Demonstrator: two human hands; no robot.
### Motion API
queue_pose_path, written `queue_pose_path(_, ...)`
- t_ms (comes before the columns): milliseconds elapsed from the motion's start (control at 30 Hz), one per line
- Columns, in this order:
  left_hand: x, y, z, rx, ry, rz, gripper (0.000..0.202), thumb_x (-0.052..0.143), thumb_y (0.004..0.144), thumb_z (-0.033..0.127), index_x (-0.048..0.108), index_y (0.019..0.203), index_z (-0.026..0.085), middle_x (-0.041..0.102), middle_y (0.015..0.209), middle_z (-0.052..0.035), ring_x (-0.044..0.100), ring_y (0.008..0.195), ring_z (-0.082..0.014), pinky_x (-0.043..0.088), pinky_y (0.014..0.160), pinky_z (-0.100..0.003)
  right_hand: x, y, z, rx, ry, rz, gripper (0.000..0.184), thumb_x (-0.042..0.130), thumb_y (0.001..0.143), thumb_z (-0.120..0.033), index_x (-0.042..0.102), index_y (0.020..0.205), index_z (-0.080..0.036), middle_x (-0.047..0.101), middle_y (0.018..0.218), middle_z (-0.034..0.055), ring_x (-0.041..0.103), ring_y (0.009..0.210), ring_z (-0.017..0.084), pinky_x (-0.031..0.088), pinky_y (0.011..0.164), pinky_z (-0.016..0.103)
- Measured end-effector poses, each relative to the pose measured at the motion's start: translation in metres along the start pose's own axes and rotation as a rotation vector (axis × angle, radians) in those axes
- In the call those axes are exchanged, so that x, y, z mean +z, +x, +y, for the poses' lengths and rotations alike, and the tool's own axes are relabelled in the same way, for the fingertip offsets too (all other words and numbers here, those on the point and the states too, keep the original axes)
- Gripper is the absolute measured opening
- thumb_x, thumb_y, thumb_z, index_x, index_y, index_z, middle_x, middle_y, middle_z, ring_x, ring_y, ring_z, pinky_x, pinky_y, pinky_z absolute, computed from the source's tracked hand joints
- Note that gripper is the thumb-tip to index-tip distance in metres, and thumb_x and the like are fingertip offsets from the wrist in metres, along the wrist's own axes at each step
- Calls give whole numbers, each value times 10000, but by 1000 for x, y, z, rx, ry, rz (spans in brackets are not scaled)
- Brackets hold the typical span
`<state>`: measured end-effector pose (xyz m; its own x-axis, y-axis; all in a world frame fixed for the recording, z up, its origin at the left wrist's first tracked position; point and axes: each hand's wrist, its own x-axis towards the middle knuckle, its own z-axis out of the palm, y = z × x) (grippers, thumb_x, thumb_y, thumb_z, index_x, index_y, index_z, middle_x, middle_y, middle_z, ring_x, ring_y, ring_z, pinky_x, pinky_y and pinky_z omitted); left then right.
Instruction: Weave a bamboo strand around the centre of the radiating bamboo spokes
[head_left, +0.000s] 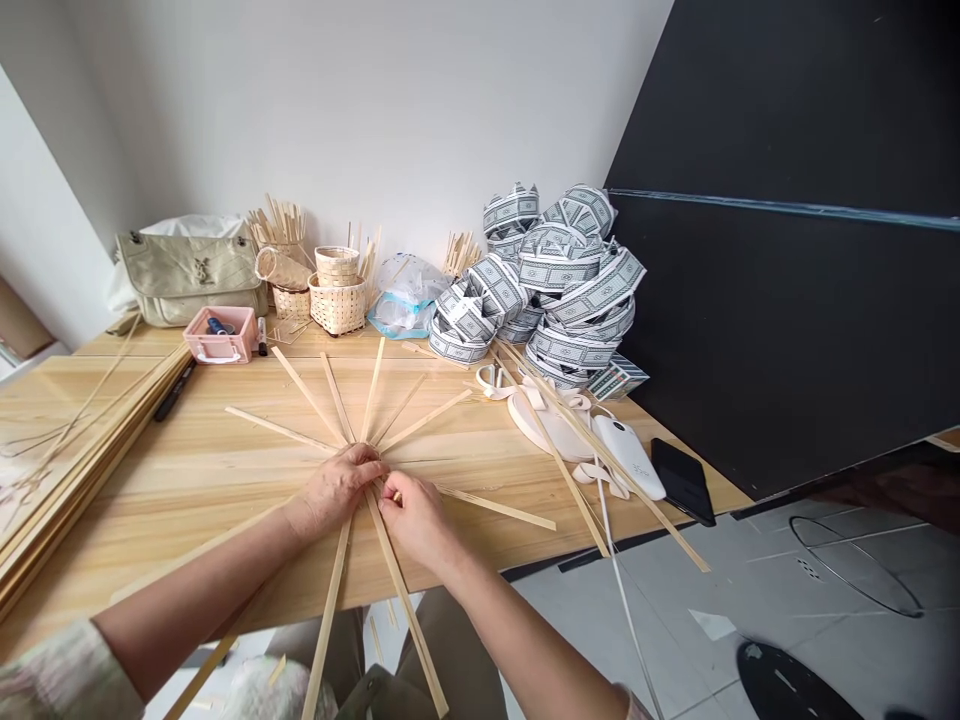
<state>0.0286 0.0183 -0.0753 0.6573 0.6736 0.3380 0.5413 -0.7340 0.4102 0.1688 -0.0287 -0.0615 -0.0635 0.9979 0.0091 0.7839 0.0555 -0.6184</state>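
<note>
Flat bamboo strips (401,590) fan out like spokes from one crossing point on the wooden table, several reaching over its near edge. My left hand (339,487) is pressed over that crossing, its fingers closed together on the strips. Just to the right, close to the left fingertips, my right hand (415,517) is curled in a pinch. A small pale end of a strip shows between its thumb and forefinger. Both hands hide the middle of the crossing, so how the strips are joined there cannot be seen.
Long strips (90,450) lie piled at left, by a black marker (175,390) and pink box (221,335). Small woven baskets (337,305), a bag (191,275) and patterned ribbon coils (559,262) stand behind. A white device (628,455) and phone (681,480) lie right.
</note>
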Motion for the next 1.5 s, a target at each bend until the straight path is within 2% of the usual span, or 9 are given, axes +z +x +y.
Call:
queue_pose_path(167,3,1,-2,9,58,37,260,342,801,111,572,916,154,537,891,-64,504,854,-168,440,790,-299,1,-5,2,-51,-107,9,101,454,694,-117,529,705,-184,550,658,0,469,639,124,296,578,221)
queue_pose_path(333,5,1,-1,-21,83,75,224,340,833,152,544,923,144,546,910,-79,520,857,-170,455,791,-301,1,-6,1,62,-91,35,192,466,701,-127,536,870,-183,579,767,23,501,741,145,341,647,230)
queue_pose_path(600,4,2,0,18,123,98,195,386,787,95,528,914,137,543,912,-80,501,874,-181,444,809,-316,-2,-1,-3,145,-18,42,230,440,721,-145,605,871,-203,624,772,30,538,719,144,369,634,229)
queue_pose_path(1000,7,2,-3,-4,60,116,170,372,811,103,516,898,132,532,875,-76,481,842,-172,428,790,-305,8,-4,-14,44,12,87,248,410,723,-80,591,857,-183,606,881,35,532,840,147,380,727,236)
queue_pose_path(1133,5,2,-3,23,60,89,183,360,816,100,527,883,139,523,871,-74,474,826,-169,425,781,-300,6,-8,-16,12,-55,75,240,414,742,-95,578,895,-181,588,914,49,517,883,160,376,761,255)
queue_pose_path(1500,10,3,-10,30,83,42,254,329,816,120,564,908,154,469,883,-66,438,797,-166,414,714,-291,7,-15,-16,13,-194,56,239,347,818,-176,559,929,-190,559,925,52,520,860,153,381,716,241)
